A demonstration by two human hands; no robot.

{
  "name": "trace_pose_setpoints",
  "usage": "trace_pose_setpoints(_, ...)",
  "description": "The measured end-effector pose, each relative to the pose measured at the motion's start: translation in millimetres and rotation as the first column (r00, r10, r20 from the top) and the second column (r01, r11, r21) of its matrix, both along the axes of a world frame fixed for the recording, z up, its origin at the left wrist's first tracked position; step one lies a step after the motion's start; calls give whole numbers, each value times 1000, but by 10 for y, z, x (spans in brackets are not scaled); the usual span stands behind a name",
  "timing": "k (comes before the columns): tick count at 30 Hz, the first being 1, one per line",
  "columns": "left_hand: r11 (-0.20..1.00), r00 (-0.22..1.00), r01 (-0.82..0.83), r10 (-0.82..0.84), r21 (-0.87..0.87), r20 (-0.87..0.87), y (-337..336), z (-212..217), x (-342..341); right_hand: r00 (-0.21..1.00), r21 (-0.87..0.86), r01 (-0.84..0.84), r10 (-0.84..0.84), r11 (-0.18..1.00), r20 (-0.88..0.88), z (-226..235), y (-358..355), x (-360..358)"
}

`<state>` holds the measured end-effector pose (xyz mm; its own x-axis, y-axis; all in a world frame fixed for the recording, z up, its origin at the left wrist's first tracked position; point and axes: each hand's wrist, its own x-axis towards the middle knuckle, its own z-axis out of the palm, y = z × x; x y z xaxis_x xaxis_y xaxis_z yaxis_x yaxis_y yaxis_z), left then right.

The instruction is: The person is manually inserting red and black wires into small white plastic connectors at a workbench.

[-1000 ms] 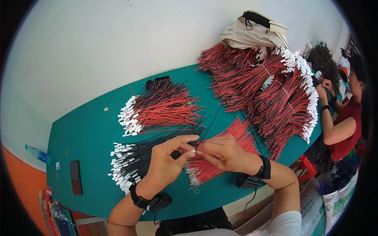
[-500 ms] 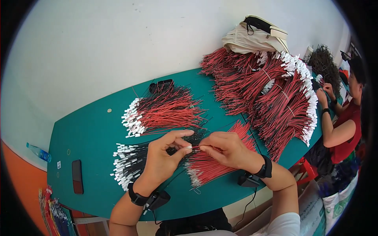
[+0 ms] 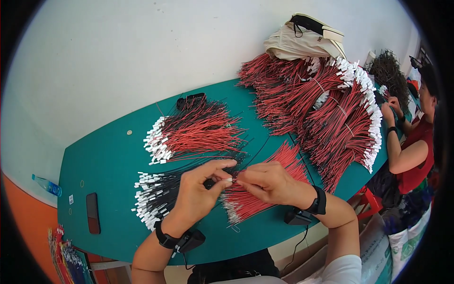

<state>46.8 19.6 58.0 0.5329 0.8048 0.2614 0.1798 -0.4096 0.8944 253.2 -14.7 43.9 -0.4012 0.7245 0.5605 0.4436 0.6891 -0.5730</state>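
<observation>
My left hand [image 3: 201, 191] pinches a small white connector [image 3: 229, 180] between thumb and forefinger, over the middle of the table. Close beside it, my right hand [image 3: 267, 183] is closed in a pinch on a thin red wire, mostly hidden by the fingers. Under and left of my left hand lies a bundle of black wires [image 3: 163, 198] with white connectors at their left ends. Below my right hand spreads a pile of loose red wires [image 3: 257, 204] with pale tips.
Behind my hands lies a bundle of red and black wires [image 3: 203, 135] with white connectors. A large heap of tied bundles [image 3: 312, 109] and a beige bag [image 3: 302, 41] stand back right. A phone [image 3: 93, 213] and bottle [image 3: 47, 185] are left. A person [image 3: 411, 146] works far right.
My right fingertips have come slightly closer to the white connector, and less of the red wire shows between my hands. The view has shifted a little.
</observation>
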Motion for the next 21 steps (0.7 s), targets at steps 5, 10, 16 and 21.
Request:
trace_pose_setpoints(5,996,996,-24,32,-89,82,9,44,-22,999,35,12,-13,999,33,58,-8,11)
trace_pose_setpoints(10,993,990,-110,113,-44,80,191,18,-74,978,193,142,-168,971,123,15,77,138)
trace_pose_setpoints(16,905,904,-409,419,118,-83,871,39,-484,937,415,298,-347,860,46,161,145,95)
trace_pose_setpoints(21,757,768,-464,603,461,-218,1295,-231,-861,956,179,95,-139,979,257,-52,78,99)
